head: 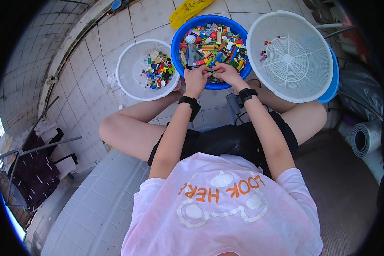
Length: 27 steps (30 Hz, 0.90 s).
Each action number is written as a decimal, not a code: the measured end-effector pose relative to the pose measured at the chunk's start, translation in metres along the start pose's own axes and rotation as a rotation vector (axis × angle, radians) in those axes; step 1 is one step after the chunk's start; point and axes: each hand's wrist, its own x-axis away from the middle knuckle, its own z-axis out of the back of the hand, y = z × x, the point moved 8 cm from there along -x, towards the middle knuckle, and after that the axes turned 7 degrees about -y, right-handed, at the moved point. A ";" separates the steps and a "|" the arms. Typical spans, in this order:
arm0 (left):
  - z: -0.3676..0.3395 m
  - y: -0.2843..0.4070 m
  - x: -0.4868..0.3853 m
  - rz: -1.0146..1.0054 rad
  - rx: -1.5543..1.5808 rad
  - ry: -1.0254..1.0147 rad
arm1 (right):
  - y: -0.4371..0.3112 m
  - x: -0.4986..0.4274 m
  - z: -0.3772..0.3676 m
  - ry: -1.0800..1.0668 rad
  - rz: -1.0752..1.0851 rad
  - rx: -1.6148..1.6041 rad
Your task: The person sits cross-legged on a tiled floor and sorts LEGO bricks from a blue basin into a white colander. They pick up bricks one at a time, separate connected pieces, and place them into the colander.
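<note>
Over the near side of a blue basin (176,60), my two hands meet at the fingertips. A small green toy brick piece (212,72) sits between them. My left hand (196,78) pinches it from the left, and my right hand (229,76) grips it from the right. The fingers partly hide its shape. Below it, the basin is filled with mixed toy building bricks (216,41) in many colours. Among them lie a white ball-shaped piece (190,39) and a long grey piece (192,55).
A white mesh basket (128,70) with assorted bricks stands left of the basin. To the right, a larger white basket (288,83) holds several tiny red pieces and rests over a blue tub (332,76). Beyond lie a yellow plastic bag (188,11) and a rolled mat (366,139).
</note>
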 end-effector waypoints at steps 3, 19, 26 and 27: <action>0.008 0.002 0.000 -0.021 0.148 0.076 | 0.001 0.003 0.003 0.006 -0.011 -0.151; 0.015 0.002 0.000 -0.026 0.262 -0.021 | -0.023 0.024 -0.002 -0.145 0.053 -0.219; 0.025 0.012 0.002 -0.157 0.294 0.063 | -0.017 0.022 -0.003 -0.297 0.004 -0.322; 0.025 0.012 0.002 -0.153 0.275 0.068 | -0.016 0.021 -0.004 -0.301 -0.009 -0.307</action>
